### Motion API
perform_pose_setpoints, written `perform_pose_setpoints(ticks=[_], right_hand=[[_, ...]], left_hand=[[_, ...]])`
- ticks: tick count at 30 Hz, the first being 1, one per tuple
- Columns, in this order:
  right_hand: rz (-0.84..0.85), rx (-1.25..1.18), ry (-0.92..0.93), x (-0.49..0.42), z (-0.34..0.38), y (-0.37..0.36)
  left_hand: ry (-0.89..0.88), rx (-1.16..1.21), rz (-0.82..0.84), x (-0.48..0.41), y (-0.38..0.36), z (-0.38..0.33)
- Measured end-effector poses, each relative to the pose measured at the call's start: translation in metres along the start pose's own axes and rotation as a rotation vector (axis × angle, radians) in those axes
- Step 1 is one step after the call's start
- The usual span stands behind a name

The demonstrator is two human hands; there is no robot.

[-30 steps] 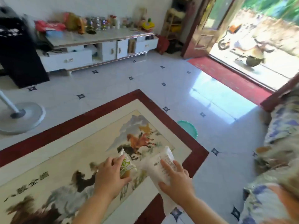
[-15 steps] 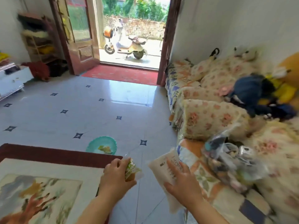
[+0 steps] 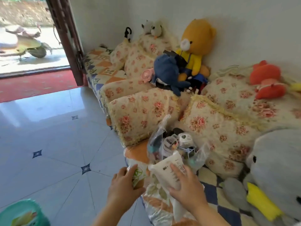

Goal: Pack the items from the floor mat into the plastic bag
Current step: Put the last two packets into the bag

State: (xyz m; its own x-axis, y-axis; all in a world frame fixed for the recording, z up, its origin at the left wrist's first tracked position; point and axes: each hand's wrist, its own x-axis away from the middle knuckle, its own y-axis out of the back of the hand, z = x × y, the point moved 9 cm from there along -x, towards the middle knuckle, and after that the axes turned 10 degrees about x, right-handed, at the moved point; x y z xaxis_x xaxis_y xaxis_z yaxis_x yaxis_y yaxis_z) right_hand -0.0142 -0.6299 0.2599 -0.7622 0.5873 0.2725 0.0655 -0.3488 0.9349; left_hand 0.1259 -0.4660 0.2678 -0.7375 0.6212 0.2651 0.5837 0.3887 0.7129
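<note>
A clear plastic bag (image 3: 158,141) stands open on the sofa's front edge, with several small items showing inside it. My left hand (image 3: 122,186) grips a small packet with green print (image 3: 138,174) just left of and below the bag. My right hand (image 3: 185,185) holds a larger white pouch with printed text (image 3: 169,170), whose top end reaches the bag's lower side. The floor mat is out of view.
The sofa (image 3: 146,115) has floral cushions and several plush toys, among them a blue shark (image 3: 167,74), a yellow bear (image 3: 195,46) and a grey one (image 3: 276,160). A green basin (image 3: 21,212) sits on the tiled floor at bottom left. The open doorway is at top left.
The view has swung right from the floor mat to the sofa. Both hands have carried the packet and the pouch up to the plastic bag.
</note>
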Motion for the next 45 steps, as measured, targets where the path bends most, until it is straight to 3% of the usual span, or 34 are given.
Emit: perform_pose_setpoints(ticks=[11, 19, 25, 35, 40, 45], right_hand=[[-0.163, -0.027, -0.476, -0.073, -0.070, 0.058], [-0.250, -0.020, -0.679, -0.091, -0.127, 0.085], [-0.239, -0.073, -0.731, -0.131, -0.183, 0.082], [-0.144, -0.147, -0.770, -0.178, -0.230, 0.070], [-0.128, -0.157, -0.764, -0.195, -0.227, 0.063], [-0.131, -0.166, -0.760, -0.214, -0.207, 0.065]], left_hand=[[-0.301, -0.063, 0.399, -0.163, -0.037, -0.086], [-0.403, -0.104, 0.579, -0.228, -0.108, -0.146], [-0.445, -0.280, 0.605, -0.268, -0.167, -0.166], [-0.676, -0.727, 0.724, -0.293, -0.234, -0.157], [-0.717, -0.731, 0.807, -0.307, -0.235, -0.151], [-0.814, -0.717, 0.679, -0.324, -0.198, -0.176]])
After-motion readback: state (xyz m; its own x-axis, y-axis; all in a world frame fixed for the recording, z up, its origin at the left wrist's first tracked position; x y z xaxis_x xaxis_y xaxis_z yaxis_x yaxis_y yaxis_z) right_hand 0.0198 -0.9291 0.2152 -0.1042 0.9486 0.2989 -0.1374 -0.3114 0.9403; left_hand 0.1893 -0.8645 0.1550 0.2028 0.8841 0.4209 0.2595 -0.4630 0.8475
